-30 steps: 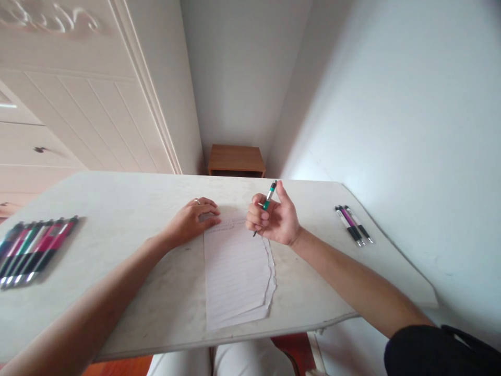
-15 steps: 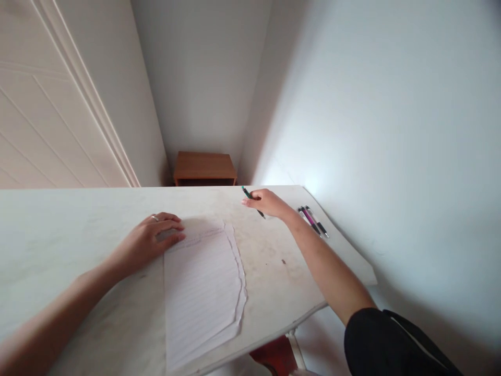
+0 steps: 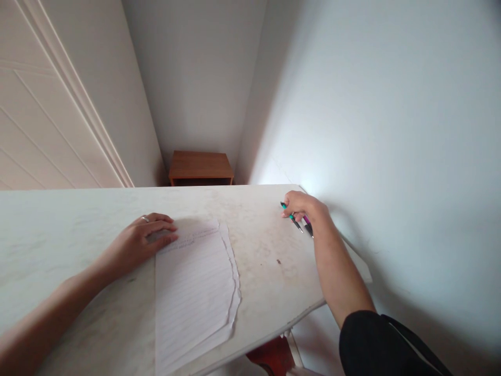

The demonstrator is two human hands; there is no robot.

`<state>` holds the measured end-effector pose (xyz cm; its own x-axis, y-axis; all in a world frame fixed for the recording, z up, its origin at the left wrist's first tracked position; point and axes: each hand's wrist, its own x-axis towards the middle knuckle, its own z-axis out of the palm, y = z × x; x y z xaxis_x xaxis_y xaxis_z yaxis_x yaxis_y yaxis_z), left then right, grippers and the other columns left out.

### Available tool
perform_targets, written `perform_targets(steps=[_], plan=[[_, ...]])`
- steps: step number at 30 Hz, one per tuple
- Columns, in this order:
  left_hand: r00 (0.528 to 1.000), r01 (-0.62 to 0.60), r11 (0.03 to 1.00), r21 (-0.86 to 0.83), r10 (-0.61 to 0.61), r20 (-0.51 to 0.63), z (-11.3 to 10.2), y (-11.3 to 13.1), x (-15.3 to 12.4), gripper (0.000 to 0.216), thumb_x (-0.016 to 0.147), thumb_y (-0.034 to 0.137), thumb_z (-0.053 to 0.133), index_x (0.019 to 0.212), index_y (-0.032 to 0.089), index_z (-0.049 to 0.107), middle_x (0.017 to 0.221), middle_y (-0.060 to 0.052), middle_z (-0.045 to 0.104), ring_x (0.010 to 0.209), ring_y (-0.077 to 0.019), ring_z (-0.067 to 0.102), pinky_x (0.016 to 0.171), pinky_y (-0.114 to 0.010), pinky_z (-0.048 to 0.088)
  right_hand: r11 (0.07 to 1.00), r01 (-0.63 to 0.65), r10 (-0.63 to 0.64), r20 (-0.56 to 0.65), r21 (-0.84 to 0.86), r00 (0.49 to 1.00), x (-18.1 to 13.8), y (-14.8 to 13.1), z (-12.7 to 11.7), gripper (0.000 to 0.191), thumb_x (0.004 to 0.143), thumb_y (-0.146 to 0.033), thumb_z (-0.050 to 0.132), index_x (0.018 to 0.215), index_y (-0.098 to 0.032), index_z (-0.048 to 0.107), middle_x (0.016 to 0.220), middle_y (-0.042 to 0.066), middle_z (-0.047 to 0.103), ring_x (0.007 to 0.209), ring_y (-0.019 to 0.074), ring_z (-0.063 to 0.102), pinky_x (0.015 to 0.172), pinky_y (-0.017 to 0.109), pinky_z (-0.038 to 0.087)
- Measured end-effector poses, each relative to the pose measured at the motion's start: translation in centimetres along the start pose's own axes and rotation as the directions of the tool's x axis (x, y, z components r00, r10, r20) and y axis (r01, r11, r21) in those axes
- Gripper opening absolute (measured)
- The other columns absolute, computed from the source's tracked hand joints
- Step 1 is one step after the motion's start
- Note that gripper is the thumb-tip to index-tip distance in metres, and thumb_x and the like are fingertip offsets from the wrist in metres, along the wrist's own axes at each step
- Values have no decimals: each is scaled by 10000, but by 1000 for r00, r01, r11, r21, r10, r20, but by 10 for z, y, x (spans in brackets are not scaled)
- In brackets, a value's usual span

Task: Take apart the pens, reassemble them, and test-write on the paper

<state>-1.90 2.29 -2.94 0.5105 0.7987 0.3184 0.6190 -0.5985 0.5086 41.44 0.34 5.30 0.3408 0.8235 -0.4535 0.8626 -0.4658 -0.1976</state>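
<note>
Sheets of lined paper [image 3: 195, 297] with torn right edges lie on the white table, a few handwritten lines near the top. My left hand [image 3: 151, 235], a ring on one finger, rests flat with its fingertips on the paper's upper left corner. Over at the table's right side my right hand [image 3: 299, 204] is closed around a green and black pen [image 3: 291, 218], tip pointing down and to the right. Beside and partly beneath that hand a purple and black pen [image 3: 308, 225] shows; the other pens there are hidden by the hand and wrist.
The table [image 3: 258, 292] has a wall [image 3: 371, 156] close along its right side. A small brown wooden stand [image 3: 201, 164] is beyond the far edge. Something red [image 3: 274, 356] shows below the near edge. A small dark speck [image 3: 278, 261] marks the tabletop.
My right hand has moved right with the green and black pen, from above the paper's far right to the other pens, now covering most of them. My left hand stays on the paper.
</note>
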Motion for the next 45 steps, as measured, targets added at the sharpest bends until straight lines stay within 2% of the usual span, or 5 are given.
perform_targets(steps=[10,17,35,40,45], plan=[[1000,15,1000,14,-15,13,-1,-1,1,410,821,640,548,901,279,725,1088,-49,691,973,-253,647,902,-382,495,990,-20,15,-40,-140,999,13,12,-3,277,646,-358,828,700,-116,704,580,79,690,482,152,608,488,257,455],[1000,21,1000,-5,-21,10,-1,3,1,424,819,629,549,884,252,730,1080,-58,685,961,-251,646,907,-386,496,978,-18,-69,-403,-209,913,0,-12,0,383,783,-506,661,955,-169,723,962,160,737,888,258,689,697,301,483],[997,-31,997,-74,25,-74,-10,17,-11,149,890,248,576,872,188,712,913,-59,710,842,-164,634,774,-293,521,683,674,-730,-303,-283,613,-55,-108,119,240,921,-312,461,908,-256,694,773,25,742,702,203,684,563,266,338],[937,131,991,22,-117,-329,-32,12,-25,165,880,203,551,863,183,714,885,-50,715,815,-159,629,705,-260,492,638,753,-752,-339,-160,565,-46,-105,127,246,900,-339,467,871,-250,695,743,11,726,647,183,662,570,259,368],[779,544,803,244,-374,-504,-62,7,-66,212,877,232,515,865,192,723,900,-64,719,851,-220,627,802,-338,485,632,762,-751,-355,-141,557,-41,-103,126,247,884,-344,469,863,-246,696,733,13,721,649,183,656,574,259,370]])
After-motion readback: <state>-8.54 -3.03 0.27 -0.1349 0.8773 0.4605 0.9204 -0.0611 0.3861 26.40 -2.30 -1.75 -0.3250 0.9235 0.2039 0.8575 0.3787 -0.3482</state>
